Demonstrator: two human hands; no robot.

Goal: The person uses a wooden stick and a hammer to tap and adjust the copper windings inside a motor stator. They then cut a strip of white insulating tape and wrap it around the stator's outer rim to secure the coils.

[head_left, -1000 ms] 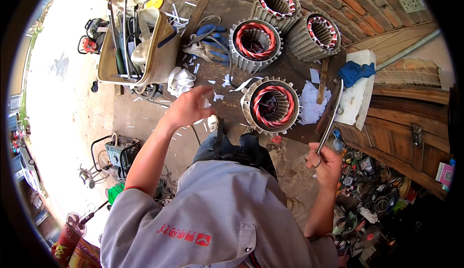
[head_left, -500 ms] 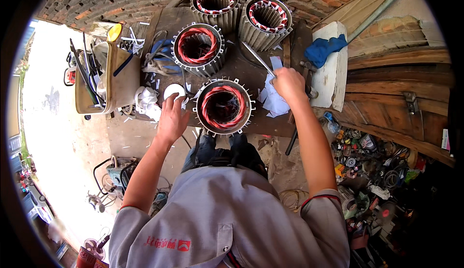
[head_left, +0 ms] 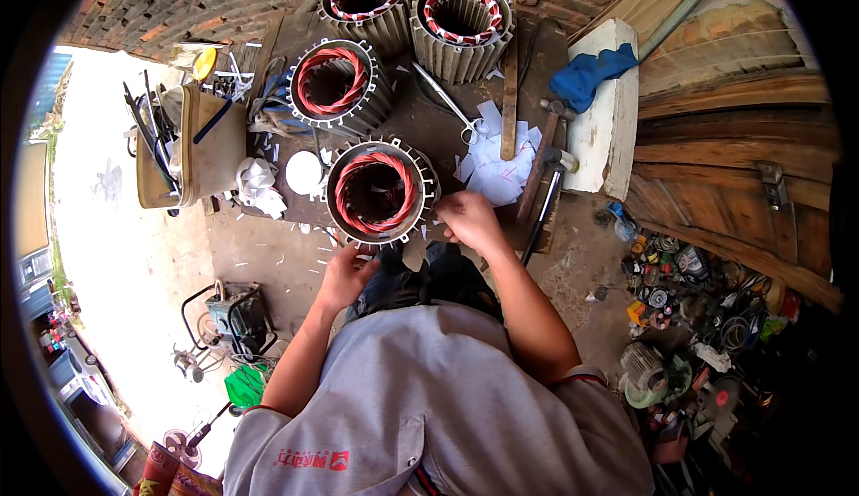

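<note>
A motor stator (head_left: 428,170) with a ring of red windings (head_left: 410,199) stands at the table's near edge, white paper tabs around its rim. Just below its near left side, my left hand (head_left: 344,279) has its fingers bent toward the rim; the fingertips are partly hidden. My right hand (head_left: 471,220) is closed beside the stator's right side, its fingertips pinched together near the casing. What either hand pinches is too small to make out. A pair of scissors (head_left: 450,106) lies on the table, its handles beside white paper sheets (head_left: 497,167).
Several more stators, one of them (head_left: 344,93) at left, stand behind. A white disc (head_left: 304,173), crumpled white material (head_left: 258,186) and a tool bucket (head_left: 219,152) are at left. A hammer (head_left: 557,158) and a blue cloth (head_left: 591,77) are at right. Motor parts (head_left: 658,299) pile on the floor.
My right hand has let go of the scissors and come down to the stator's right side. My left hand has moved from the white disc to the stator's near edge.
</note>
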